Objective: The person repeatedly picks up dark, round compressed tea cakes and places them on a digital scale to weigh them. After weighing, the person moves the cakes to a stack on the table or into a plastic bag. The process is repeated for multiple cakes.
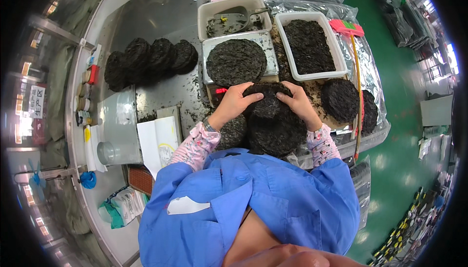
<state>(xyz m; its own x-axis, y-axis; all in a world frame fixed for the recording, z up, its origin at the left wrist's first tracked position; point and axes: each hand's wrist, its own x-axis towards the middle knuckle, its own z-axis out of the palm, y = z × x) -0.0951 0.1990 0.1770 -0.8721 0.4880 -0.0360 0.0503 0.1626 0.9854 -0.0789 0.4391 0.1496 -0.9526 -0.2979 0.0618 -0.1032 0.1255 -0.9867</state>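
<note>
Both my hands are closed on a dark round cake of what looks like dried seaweed [266, 107]. My left hand [238, 102] grips its left edge and my right hand [298, 103] its right edge, thumbs on top, other fingers hidden beneath. It is held over another dark seaweed cake [277, 134] close to my body; a further cake [232, 133] lies left of that one. Just beyond my hands, a large seaweed cake [237, 62] rests on the silver pan of a scale [272, 55] with a red lit display [221, 91].
Behind the scale stands a white bin [207, 12] with a metal scoop [255, 18]. A second white bin [341, 55] holds loose dark seaweed. Overlapping stacks of cakes [161, 55] stand left on the metal table [163, 20]. More cakes [340, 100] lie right, beside a pink-headed stick [357, 62].
</note>
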